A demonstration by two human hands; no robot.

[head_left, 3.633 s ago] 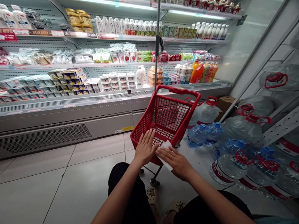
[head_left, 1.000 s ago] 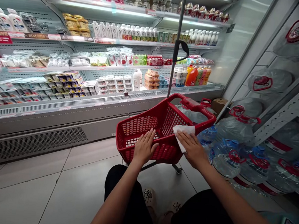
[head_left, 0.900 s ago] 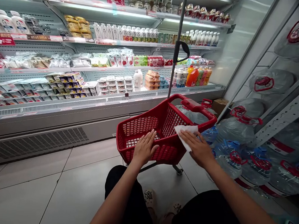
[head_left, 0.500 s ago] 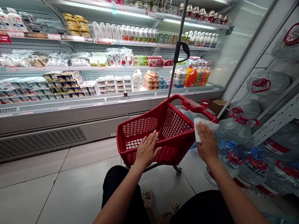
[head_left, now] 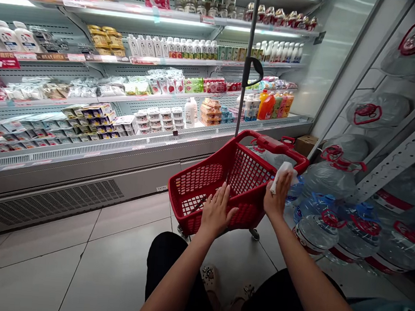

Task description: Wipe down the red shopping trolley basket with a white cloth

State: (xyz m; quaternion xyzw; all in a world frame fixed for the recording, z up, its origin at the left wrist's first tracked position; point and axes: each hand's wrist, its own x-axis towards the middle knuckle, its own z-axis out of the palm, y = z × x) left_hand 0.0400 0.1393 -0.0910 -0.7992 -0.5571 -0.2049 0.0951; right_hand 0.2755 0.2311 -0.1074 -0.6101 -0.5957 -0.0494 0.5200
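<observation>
In front of my knees stands a red plastic shopping cart (head_left: pixel 248 215) with mesh walls and a raised handle. My left hand (head_left: pixel 216 213) lies flat over its near rim, fingers stretched out and holding nothing. A crumpled white wipe (head_left: pixel 285 169), tissue or thin cloth, is in my right hand (head_left: pixel 277 195). That hand is pressed to the cart's near right corner, just below the handle (head_left: pixel 272 145), its fingers together over the wipe. Part of the wipe is hidden behind the fingers.
A dark pole (head_left: pixel 251 38) with a black loop grip rises behind the cart. Beyond it runs a refrigerated shelf (head_left: pixel 150 143) stocked with dairy and drinks. Large water bottles (head_left: pixel 319 233) with red handles crowd the right side by a white rack (head_left: pixel 398 157). Pale tiles (head_left: pixel 118 264) cover the floor.
My right hand has slid left along the cart's corner and turned more upright, and the wipe has bunched up under it. My left hand stays at the near rim. The view has shifted slightly.
</observation>
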